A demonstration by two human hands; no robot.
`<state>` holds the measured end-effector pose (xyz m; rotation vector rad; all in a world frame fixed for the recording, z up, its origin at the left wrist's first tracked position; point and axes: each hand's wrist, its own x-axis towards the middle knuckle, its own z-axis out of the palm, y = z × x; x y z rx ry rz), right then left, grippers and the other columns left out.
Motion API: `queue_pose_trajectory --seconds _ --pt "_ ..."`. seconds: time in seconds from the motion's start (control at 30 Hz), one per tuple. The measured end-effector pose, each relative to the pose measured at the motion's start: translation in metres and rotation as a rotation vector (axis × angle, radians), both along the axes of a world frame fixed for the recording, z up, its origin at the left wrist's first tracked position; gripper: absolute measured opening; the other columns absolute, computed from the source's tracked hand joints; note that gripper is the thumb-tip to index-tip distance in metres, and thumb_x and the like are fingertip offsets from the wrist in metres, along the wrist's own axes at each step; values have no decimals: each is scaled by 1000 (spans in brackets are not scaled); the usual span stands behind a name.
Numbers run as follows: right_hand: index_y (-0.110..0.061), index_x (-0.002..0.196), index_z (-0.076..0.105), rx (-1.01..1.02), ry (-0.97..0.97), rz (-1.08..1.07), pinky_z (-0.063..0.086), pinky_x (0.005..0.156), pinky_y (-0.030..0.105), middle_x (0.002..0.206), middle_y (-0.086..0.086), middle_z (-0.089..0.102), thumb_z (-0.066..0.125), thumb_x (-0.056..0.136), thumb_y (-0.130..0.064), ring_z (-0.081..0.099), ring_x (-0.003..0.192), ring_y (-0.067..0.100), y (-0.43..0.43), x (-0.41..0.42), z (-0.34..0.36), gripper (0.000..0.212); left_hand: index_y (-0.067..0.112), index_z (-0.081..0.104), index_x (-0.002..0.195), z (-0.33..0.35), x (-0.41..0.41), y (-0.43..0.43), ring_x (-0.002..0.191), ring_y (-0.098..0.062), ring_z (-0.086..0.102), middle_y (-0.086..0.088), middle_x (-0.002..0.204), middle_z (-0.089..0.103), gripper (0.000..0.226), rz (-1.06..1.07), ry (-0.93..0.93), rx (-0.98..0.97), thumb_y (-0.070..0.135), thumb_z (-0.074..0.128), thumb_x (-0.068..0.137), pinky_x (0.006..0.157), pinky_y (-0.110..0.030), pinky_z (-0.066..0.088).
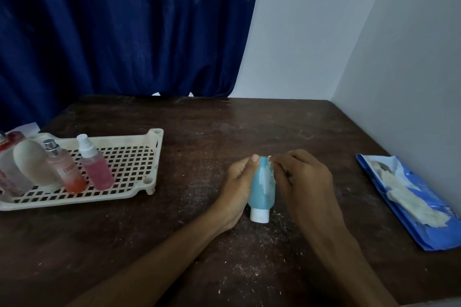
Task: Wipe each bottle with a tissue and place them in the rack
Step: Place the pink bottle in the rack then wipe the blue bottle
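Note:
A blue squeeze bottle (260, 190) with a white cap (259, 215) stands cap-down on the dark wooden table. My left hand (237, 189) grips its left side, thumb at the top. My right hand (303, 177) presses a small white tissue (272, 172) against the bottle's upper right side. At the left stands the cream perforated rack (139, 157), holding several bottles: a pink spray bottle (96, 166), an orange-pink perfume bottle (66, 172), a white rounded bottle (33, 161) and a clear red-topped one (8, 157) at the frame edge.
A blue tissue packet (419, 222) with crumpled whitish tissues (409, 199) on it lies at the table's right edge beside the white wall. A dark blue curtain (124, 27) hangs behind the table. Small white crumbs speckle the tabletop (249, 127).

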<state>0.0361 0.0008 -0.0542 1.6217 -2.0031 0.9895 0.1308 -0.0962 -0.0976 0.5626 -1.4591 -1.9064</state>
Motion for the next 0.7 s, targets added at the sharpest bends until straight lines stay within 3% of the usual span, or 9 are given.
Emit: queue_pose_trajectory --seconds 0.1,0.17,0.23,0.33,0.53,0.6,0.7 --pt "-4 79 73 37 2 22 56 55 36 80 7 65 76 79 3 61 66 19 4 3 -3 7 3 68 113 0 1 0 95 -27 66 -17 107 73 42 3 17 6 32 39 106 87 -39 53" --pt "-7 83 75 53 -33 33 55 59 28 82 6 67 76 79 2 62 68 16 9 1 -7 10 8 70 113 1 1 0 97 -25 68 -17 110 73 40 2 21 16 31 39 107 89 -38 54" --pt "-8 88 76 33 -58 19 49 62 16 83 5 68 76 79 2 61 68 12 11 -2 -8 14 8 70 111 0 -1 1 95 -25 67 -17 110 73 39 -3 8 18 31 40 107 87 -39 53" --pt "-9 92 76 -39 -120 -7 50 64 17 83 2 70 74 81 0 60 70 9 8 -1 -4 14 6 69 105 -1 -1 2 89 -27 62 -18 99 70 40 1 -9 18 34 41 106 81 -39 49" --pt "-22 101 75 -13 -306 1 51 74 12 87 -21 66 70 87 -12 65 83 -1 17 8 -13 18 4 69 115 -1 -1 -1 98 -27 67 -18 112 72 41 -1 20 39 30 38 108 88 -40 54" --pt "-24 105 74 -22 -392 -18 47 76 5 86 -34 58 70 88 -13 63 90 -9 19 7 -16 21 4 69 114 -1 -1 0 95 -25 68 -14 109 74 42 -11 18 44 30 38 108 83 -38 55" --pt "-24 105 74 -56 -481 -11 43 75 1 89 -34 61 70 89 -12 63 89 -14 17 6 -16 20 6 70 113 -1 -1 2 89 -21 67 -12 103 73 41 -1 18 49 32 38 107 75 -32 54"
